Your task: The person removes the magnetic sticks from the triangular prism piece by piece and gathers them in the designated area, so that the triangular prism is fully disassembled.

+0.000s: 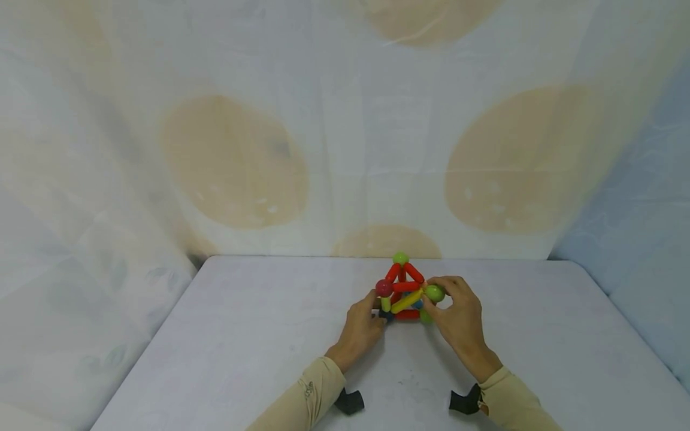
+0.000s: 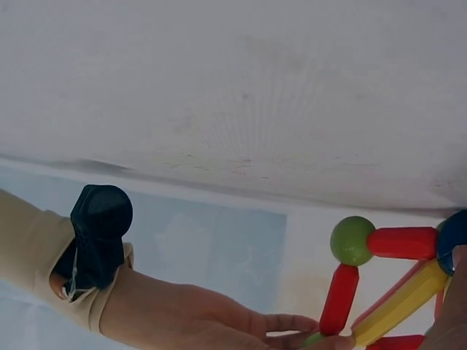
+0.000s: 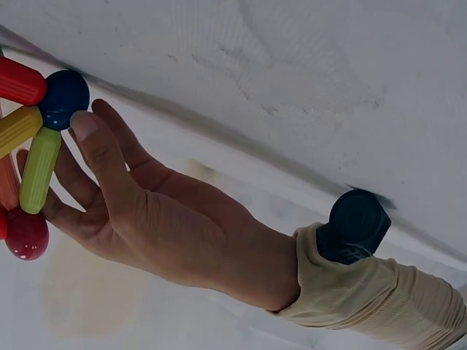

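On the desk (image 1: 259, 335), right in front of me, sits my little pyramid (image 1: 405, 290) of sticks and balls, about in the middle and toward the far edge. It stands upright with a green ball (image 1: 400, 258) at the very top and two red sticks (image 1: 413, 272) sloping down from it.

My left hand (image 1: 362, 328) is at the lower left corner, fingers loosely stretched and touching the frame near the blue ball (image 3: 64, 99). From the right wrist cam you can see those fingers laid against a lime stick (image 3: 40, 169) with a fingertip just under the blue ball, not really wrapped around anything. A dark red ball (image 1: 384, 288) sits just above that hand, with a yellow stick (image 1: 406, 301) running across the front.

My right hand (image 1: 458, 320) is on the other side, fingers curled round a second green ball (image 1: 434, 293) at the right corner, pinching it between thumb and fingertips. The left wrist cam shows that hand from below, fingers reaching under the frame next to a red stick.

Both sleeves are beige, with a black strap (image 1: 349, 401) at each wrist. Behind the desk hangs a pale cloth (image 1: 345, 131) with big tan spots.
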